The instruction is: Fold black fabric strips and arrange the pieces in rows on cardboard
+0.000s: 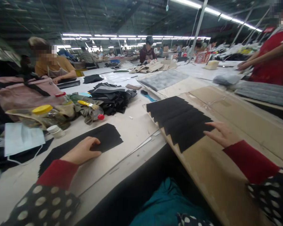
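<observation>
My left hand (86,150) rests on a fanned stack of black fabric pieces (108,135) on the pale table. Its fingers curl a little, with the thumb apart, and nothing shows between them. On the right, overlapping black fabric pieces (179,121) lie in a stepped row on a brown cardboard sheet (200,160). My right hand (221,133) is at the right end of this row, fingers stretched out and apart. Its fingertips reach the edge of the last piece; whether they press on it I cannot tell.
Left of the stack lie a face mask (23,138), a white-capped bottle (56,131), a yellow-lidded jar (43,111) and a yellow-handled brush (87,103). A black fabric heap (113,97) and a blue-handled brush (148,95) lie beyond. Co-workers stand around the tables.
</observation>
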A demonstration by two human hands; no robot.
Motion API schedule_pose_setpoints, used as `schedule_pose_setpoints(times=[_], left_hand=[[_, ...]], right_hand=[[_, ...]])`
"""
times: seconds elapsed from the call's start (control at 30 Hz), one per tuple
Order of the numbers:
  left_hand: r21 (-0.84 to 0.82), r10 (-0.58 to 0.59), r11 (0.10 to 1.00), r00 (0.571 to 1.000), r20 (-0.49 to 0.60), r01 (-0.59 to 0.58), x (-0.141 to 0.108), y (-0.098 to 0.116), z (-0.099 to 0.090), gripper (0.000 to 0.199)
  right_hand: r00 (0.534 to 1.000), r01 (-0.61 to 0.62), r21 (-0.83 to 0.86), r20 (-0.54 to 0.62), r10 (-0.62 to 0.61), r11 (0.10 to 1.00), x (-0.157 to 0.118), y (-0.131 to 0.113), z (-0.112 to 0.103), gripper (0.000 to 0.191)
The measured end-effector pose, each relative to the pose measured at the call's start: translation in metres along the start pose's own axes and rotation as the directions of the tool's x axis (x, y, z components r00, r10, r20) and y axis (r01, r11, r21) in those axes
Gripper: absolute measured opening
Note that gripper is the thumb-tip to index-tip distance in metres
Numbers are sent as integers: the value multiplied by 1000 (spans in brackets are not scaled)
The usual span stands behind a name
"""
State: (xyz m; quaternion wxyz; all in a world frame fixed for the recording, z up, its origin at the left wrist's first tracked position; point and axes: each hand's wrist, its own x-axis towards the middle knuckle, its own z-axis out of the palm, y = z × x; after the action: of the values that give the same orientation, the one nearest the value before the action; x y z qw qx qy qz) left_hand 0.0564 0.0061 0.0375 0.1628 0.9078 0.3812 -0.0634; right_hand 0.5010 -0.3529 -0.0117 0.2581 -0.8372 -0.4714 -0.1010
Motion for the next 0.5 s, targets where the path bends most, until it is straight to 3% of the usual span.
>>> schedule_pose_setpoints(times=[0.07, 0.2, 0.5], left_hand=[[-14, 1, 1000, 1000, 17, -1, 3, -6, 1, 50], [-47, -23, 999, 999, 32, 24, 5, -9, 0, 55], [-30, -37, 999, 998, 58, 39, -3, 12, -9, 55]], right_hand=[[992, 126, -12, 32, -125, 992, -11, -9, 16, 53], [990, 137, 20, 43, -138, 990, -22, -18, 38, 49], [991, 128, 69, 23, -130, 989, -21, -22, 41, 46]])
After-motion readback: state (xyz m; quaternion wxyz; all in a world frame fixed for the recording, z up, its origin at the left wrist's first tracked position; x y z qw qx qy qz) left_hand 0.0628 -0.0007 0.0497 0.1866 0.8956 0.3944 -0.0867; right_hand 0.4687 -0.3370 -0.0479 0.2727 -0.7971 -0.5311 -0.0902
